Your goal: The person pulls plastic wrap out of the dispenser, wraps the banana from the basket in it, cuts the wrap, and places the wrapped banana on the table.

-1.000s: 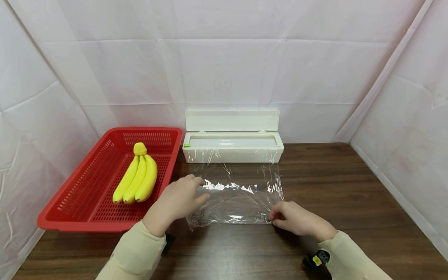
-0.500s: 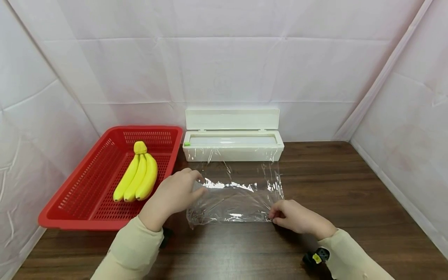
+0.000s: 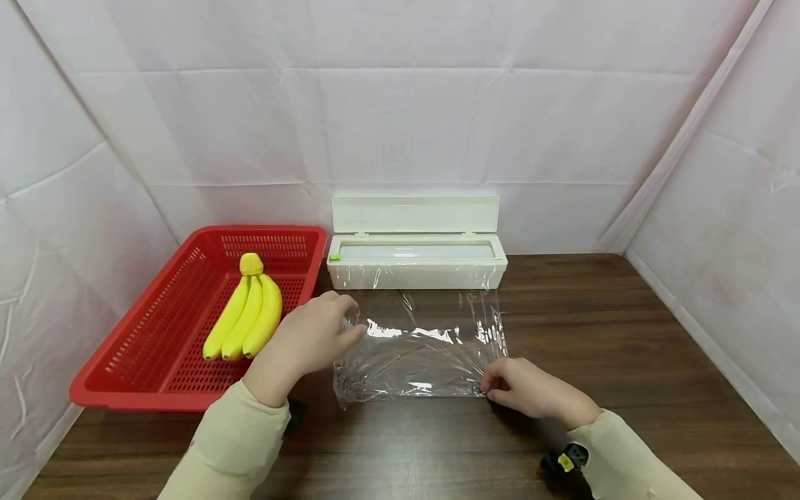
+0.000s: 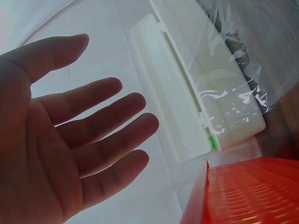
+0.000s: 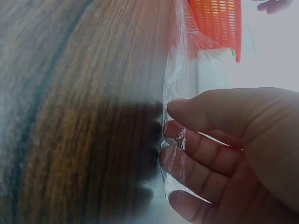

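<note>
Basket [image 3: 125, 333], red, perforated: is standing on the table [image 3: 600, 312] beside the box, probably put to one side so as not to sit under the film.

Bananas [image 3: 246, 319], one yellow bunch: are lying in the basket, stem pointing toward the back.

Left hand [image 3: 306, 340]: is hovering by the film's left edge, fingers parted and loosely bent, gripping nothing; it seems to be placed there as partner to the other hand. The film is lying just to its right, the fingertips showing apart from it in the left wrist view.

Box [image 3: 417, 267], white, green tab [image 3: 335, 257] at its left end: is standing at the back, lid [image 3: 415, 214] raised, presumably to let the film pass out.

Film [image 3: 412, 368], clear, wrinkled: is stretching from the box, over its front wall, toward the person.

Right hand [image 3: 528, 392]: is pinching the film's near right corner between thumb and fingers, low over the table, presumably holding the sheet drawn out. The film is spreading leftward and back from those fingertips.
</note>
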Demonstrator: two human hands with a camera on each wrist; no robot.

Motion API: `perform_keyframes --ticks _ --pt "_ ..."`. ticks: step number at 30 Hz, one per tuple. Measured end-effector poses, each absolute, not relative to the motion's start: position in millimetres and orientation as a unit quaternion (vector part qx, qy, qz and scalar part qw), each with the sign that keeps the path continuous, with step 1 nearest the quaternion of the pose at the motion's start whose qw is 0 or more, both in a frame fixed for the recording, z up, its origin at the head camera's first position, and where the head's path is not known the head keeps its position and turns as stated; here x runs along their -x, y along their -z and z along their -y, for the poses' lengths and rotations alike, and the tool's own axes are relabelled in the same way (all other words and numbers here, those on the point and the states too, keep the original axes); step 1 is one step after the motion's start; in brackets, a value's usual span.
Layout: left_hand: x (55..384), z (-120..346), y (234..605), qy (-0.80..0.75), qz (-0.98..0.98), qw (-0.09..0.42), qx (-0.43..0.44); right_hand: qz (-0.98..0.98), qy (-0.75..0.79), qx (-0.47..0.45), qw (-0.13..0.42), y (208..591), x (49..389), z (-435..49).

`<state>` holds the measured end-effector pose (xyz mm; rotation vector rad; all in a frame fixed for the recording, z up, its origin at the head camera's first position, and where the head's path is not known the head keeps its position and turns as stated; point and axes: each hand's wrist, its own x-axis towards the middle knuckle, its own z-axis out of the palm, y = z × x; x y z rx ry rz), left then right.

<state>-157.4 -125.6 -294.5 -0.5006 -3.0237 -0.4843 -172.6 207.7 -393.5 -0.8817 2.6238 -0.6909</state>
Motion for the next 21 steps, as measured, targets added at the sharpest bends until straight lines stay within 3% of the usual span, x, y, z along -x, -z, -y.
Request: perform_keyframes --ticks 21 --pt "164 132 282 0.163 0.974 0.04 0.154 -0.91 0.241 0.305 0.144 396 173 -209"
